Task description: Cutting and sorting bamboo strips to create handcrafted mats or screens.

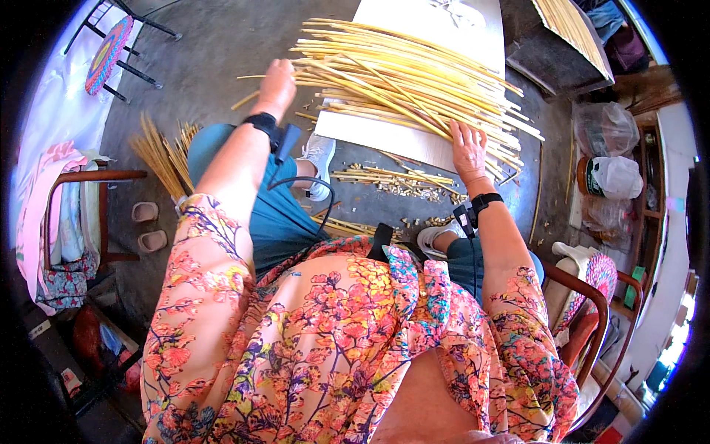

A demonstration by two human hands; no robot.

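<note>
A wide, loose spread of yellow stalks (392, 59) lies on a pale board (384, 133). My left hand (277, 85) is at the stalks' left ends with its fingers curled round some of them; the exact grip is partly hidden. My right hand (469, 152) rests on the lower right of the spread, fingers apart and slightly bent over the stalks. Short cut pieces (436, 191) and thinner lengths of stalk lie on the floor below the board.
A bundle of dry stalks (163, 155) stands left of my leg. Around me are a stool (107, 55), slippers (148, 212), a cloth-draped chair (70, 192), a dark box (551, 52) with stalks, a wooden chair (599, 311) and shelves (651, 207) with bagged items.
</note>
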